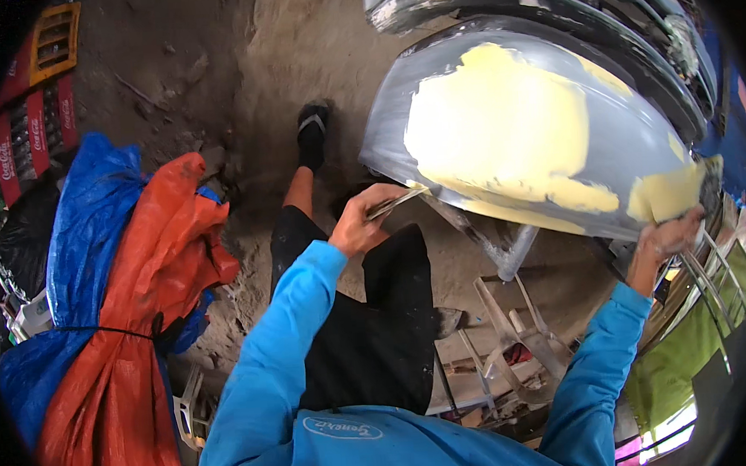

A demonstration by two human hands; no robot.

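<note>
Car-body panel [620, 160], grey with yellow filler [499, 123], sits ahead, to the right. The left hand [358, 224] pinches a thin blade [397, 202], angled so its tip reaches the near edge; the right hand [674, 233] is at the right end, perhaps steadying it, its grip too obscured to tell.

- The floor [272, 47] is brown and earthy, rough and lumpy toward the left.
- A thin stick [137, 91] lies on it there.
- Red crates [36, 132] with bottles stand at the far left.
- A foot [312, 138] in a dark sock and strapped sandal rests on the floor.
- Right of the legs, metal frame pieces [532, 340] stand amid clutter; their exact footing is hard to tell.
</note>
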